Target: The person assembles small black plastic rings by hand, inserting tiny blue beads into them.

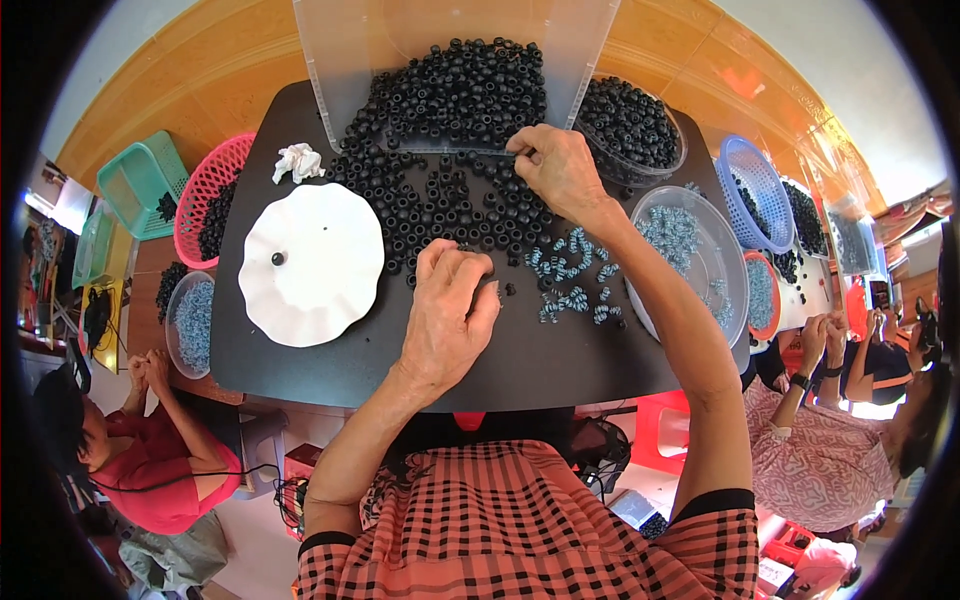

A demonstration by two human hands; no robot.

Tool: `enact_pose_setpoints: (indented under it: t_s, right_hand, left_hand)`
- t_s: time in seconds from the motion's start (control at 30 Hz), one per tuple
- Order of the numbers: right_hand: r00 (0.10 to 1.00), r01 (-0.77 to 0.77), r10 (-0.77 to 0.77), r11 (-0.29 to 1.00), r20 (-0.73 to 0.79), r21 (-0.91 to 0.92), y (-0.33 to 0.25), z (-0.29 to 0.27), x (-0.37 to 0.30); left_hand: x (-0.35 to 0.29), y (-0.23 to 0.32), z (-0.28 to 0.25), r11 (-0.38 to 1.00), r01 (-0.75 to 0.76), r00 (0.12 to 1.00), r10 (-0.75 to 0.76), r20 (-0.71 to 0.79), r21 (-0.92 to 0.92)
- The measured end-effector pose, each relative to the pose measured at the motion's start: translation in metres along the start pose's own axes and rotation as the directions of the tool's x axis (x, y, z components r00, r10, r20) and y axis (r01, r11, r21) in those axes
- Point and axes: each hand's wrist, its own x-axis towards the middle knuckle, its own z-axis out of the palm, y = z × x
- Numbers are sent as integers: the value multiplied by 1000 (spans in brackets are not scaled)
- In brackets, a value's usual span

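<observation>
Many small black round pieces with holes, like beads (420, 215), lie spread on the dark table. They spill from a clear plastic bin (325, 100) heaped with more of them. At the bin's front edge, my right hand (562, 172) has its fingertips drawn together over the pieces; what they hold is hidden. My left hand (450, 305) is closed, fingers curled down at the near edge of the spread, and its fingertips cannot be seen. Between my hands and to the right lie small light-blue coiled pieces (568, 262). A white wavy-edged plate (310, 310) at the left bears one black piece.
A clear round tub (738, 270) with blue pieces stands under my right forearm. Behind it is a bowl of black pieces (630, 125). Crumpled white tissue (299, 163) lies beside the plate. A pink basket (190, 205) and a blue basket (728, 165) flank the table. Other people sit on both sides.
</observation>
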Motion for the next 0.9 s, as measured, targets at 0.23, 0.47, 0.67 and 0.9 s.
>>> enact_pose_setpoints:
  t_s: [0.23,0.47,0.67,0.9]
  right_hand:
    - [993,71,-72,997,91,14,-15,10,7]
    - [976,179,-178,984,124,4,-19,29,17]
    - [995,84,-82,996,59,-33,-11,13,22]
    - [962,80,-78,997,261,2,-3,-1,16]
  left_hand:
    - [-1,0,-3,1000,-6,1000,6,-22,22]
    - [1,1,-4,1000,16,999,-15,-42,18]
    - [2,2,-7,1000,9,999,-9,-34,-11]
    - [0,2,-5,1000,-19,1000,19,-11,-13]
